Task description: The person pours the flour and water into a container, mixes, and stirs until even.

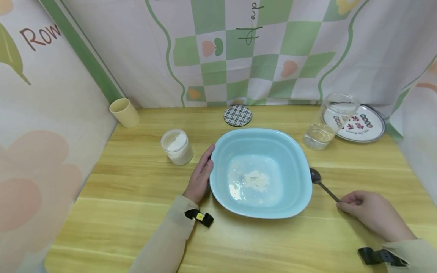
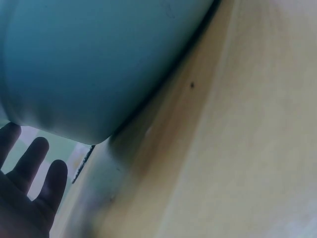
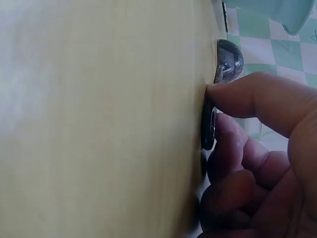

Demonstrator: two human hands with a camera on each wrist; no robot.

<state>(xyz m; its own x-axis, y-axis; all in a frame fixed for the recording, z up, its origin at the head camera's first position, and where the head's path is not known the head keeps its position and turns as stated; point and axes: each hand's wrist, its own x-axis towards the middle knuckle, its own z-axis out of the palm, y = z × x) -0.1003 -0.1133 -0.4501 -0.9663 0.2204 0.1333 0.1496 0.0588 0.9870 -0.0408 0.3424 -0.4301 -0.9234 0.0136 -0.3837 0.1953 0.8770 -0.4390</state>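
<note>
A light blue basin (image 1: 263, 210) stands on the table with a small heap of white powder (image 1: 257, 181) and some wet-looking liquid on its bottom. My left hand (image 1: 200, 178) rests against the basin's left side, its fingers fairly straight along the rim; in the left wrist view those fingers (image 2: 37, 158) spread beside the basin wall. To the right of the basin lies a dark spoon (image 1: 327, 189), its bowl close to the basin's side. My right hand (image 1: 370, 212) pinches the end of the spoon's handle between thumb and fingers, low at the tabletop, as the right wrist view also shows.
An open jar of white powder (image 1: 178, 148) stands left of the basin, with a yellow cup (image 1: 125, 113) behind it. A round checked coaster (image 1: 238, 115) lies at the back. On the right are a clear cup of liquid (image 1: 319, 134) and a printed plate (image 1: 370, 131).
</note>
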